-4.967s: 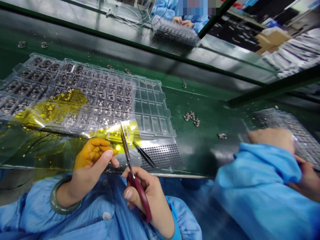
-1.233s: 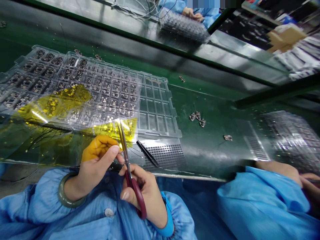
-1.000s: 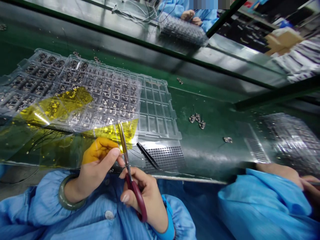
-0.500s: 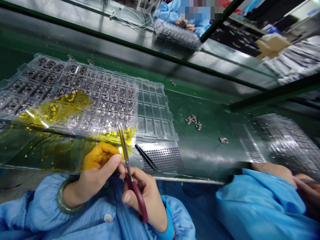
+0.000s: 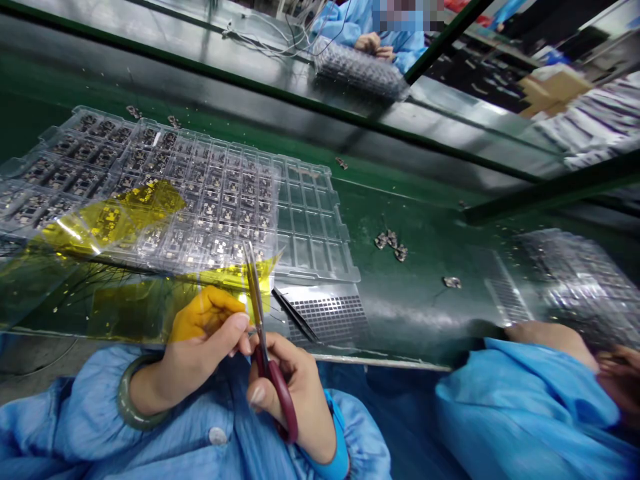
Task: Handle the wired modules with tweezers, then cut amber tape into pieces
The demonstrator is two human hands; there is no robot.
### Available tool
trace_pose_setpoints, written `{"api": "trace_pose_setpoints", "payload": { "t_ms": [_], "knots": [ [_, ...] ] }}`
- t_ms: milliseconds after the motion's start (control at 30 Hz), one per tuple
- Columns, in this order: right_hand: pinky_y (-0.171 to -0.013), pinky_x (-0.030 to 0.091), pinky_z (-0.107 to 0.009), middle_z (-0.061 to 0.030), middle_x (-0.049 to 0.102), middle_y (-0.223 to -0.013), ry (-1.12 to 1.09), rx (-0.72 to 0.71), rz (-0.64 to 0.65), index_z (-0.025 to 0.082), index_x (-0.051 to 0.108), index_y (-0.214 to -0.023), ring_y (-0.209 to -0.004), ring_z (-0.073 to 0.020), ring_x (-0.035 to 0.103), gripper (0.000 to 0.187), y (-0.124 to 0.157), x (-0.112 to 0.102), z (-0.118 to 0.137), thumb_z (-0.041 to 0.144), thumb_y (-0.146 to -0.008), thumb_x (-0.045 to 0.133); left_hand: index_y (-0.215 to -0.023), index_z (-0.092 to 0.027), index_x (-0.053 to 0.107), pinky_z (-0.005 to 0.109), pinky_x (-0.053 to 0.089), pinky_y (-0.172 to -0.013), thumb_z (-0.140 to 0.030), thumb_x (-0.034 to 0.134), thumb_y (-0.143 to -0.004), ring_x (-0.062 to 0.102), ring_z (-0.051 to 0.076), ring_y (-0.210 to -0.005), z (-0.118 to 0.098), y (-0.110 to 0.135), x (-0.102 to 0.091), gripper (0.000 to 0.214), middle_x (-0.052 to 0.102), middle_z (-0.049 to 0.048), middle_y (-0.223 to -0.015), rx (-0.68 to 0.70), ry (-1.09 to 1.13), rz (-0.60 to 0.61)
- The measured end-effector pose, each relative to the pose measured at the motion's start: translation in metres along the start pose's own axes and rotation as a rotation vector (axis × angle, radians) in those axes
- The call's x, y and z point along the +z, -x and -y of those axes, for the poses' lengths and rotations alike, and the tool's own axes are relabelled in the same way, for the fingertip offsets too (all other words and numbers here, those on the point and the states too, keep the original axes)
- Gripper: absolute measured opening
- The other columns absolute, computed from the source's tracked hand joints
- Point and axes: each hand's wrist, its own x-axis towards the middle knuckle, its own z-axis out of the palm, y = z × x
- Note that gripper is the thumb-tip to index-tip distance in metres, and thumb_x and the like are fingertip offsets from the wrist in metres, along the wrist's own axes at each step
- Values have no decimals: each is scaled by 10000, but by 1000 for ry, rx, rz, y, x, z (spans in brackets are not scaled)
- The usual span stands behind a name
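My left hand (image 5: 203, 343) pinches the near edge of a clear yellow film sheet (image 5: 100, 293) that stretches away to the left over the bench edge. My right hand (image 5: 290, 393) is wrapped round the dark red handles of scissors (image 5: 260, 320), whose blades point up into the film's right end. Just behind the film lies a clear compartment tray (image 5: 310, 233) with small dark parts in most of its pockets; its right columns have none.
Black tweezers (image 5: 293, 313) lie on a perforated metal plate (image 5: 330, 313) right of the scissors. Small loose parts (image 5: 390, 241) are scattered on the green belt (image 5: 430, 220). A co-worker's blue sleeve (image 5: 525, 393) and hands are at the right. Another tray (image 5: 357, 67) sits far across the line.
The scissor blades have worked a little further up through the film's right end. My left hand has kept its pinch. The co-worker's hand at the right has drawn back toward the bench edge.
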Motion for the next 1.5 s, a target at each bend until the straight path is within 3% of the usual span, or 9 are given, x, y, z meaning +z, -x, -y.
{"api": "trace_pose_setpoints", "payload": {
  "t_ms": [200,433,633,1033,1267,1367,1500],
  "knots": [
    [-412,272,-219,66,529,-514,39,-6,-15,168,659,-903,-426,-74,385,576,-1,2,3,590,-570,864,-586,-181,619,192,510,-505,-362,593,-899,578,103,-480,3,1,1,363,644,13,-546,-31,40,5],
    [-408,286,-202,54,516,-526,29,-79,4,165,626,-847,-430,-73,405,517,-3,3,2,633,-684,772,-678,-195,614,230,543,-635,-264,604,-896,614,118,-569,5,3,1,229,661,5,-605,11,0,-8],
    [-395,298,-207,60,519,-515,20,-14,-16,174,646,-856,-419,-84,420,550,-3,4,1,620,-595,835,-652,-202,598,243,552,-628,-289,634,-873,613,126,-561,5,3,1,240,662,10,-595,2,15,-24],
    [-399,312,-190,44,553,-577,17,-77,-4,165,637,-809,-440,-69,421,500,-7,3,-1,574,-614,848,-588,-201,572,222,526,-611,-293,606,-888,571,109,-531,4,1,-1,316,623,2,-572,4,-19,16],
    [-400,334,-200,54,542,-521,47,-43,-37,170,626,-863,-429,-87,441,539,-5,0,-7,589,-604,845,-533,-187,575,248,484,-571,-467,596,-891,539,115,-522,12,6,-5,455,601,19,-561,-43,36,29],
    [-379,305,-194,58,517,-495,64,-86,-70,159,636,-901,-406,-80,417,543,-5,-4,-16,613,-654,802,-643,-176,636,262,470,-542,-567,525,-899,559,138,-542,17,9,-9,480,603,35,-578,-34,215,18],
    [-382,302,-186,63,499,-487,75,-107,-85,153,645,-938,-392,-73,418,544,-5,-8,-24,631,-704,755,-857,-188,626,212,437,-475,-431,569,-924,557,98,-486,18,10,-10,258,619,-13,-629,-32,351,-89]
  ]
}}
